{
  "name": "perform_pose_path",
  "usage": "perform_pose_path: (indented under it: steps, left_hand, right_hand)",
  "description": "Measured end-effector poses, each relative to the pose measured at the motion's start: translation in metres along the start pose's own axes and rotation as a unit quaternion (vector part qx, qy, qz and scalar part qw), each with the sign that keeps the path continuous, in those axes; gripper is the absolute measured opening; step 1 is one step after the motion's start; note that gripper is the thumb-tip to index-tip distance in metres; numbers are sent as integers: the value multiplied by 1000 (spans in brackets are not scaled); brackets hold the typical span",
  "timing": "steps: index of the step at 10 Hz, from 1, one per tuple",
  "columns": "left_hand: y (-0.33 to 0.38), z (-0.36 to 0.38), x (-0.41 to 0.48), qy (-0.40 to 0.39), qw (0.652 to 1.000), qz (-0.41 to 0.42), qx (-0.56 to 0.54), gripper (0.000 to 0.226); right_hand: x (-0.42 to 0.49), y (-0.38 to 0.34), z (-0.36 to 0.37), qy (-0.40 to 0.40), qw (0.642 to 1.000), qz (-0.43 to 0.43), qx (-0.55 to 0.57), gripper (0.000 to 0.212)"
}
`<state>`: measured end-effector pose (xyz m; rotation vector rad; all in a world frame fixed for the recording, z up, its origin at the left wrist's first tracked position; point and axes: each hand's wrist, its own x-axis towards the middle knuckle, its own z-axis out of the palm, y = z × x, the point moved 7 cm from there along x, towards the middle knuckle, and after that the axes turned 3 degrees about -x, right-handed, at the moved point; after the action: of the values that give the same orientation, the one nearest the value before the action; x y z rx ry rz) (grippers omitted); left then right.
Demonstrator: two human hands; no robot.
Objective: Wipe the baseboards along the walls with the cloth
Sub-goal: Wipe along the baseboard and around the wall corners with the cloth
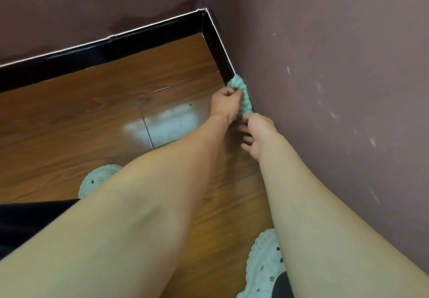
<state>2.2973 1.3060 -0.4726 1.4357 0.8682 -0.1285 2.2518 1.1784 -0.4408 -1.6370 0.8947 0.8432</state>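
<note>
Both hands work a fluffy mint-green microfibre cloth [241,96] along the right wall's baseboard, a short way from the room corner.

The left hand [224,105] is closed around the cloth's far end; the right hand [256,132] pinches its near end, other fingers spread, pressing it on the glossy black baseboard [214,42]. Judging by position, the corner stretch and the far wall's board remain. The board beneath the arms is hidden; no dust shows, so cleaned parts cannot be told.

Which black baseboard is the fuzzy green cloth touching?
The baseboard under the right wall; the cloth presses on it. The far wall's baseboard is untouched.
</note>
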Motion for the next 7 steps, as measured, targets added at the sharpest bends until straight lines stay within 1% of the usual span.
perform_pose_path:
  steps: [1,2,3,4,5,6,7]
  left_hand:
    - [12,-2,5,-12,1000,24,-12,10]
    - [23,-1,7,-38,997,-4,-71,44]
    - [21,-2,7,-51,996,-22,-74,47]
    - [4,-7,-6,-50,997,-19,-57,33]
    - [-21,-3,-21,-82,996,-22,-19,22]
    - [-22,-1,-24,-99,995,4,5,18]
    - [-3,0,-11,-82,994,5,-68,33]
  right_hand:
    - [-1,9,-6,-10,1000,14,-1,43]
    - [-3,14,-10,-13,1000,19,-7,44]
    - [-3,13,-9,-18,1000,7,-13,43]
    - [-3,12,-5,-10,1000,-10,-24,43]
    - [-1,12,-5,15,996,-40,-82,43]
    - [3,14,-8,22,988,-62,-139,40]
    - [3,18,-15,28,985,-58,-158,40]
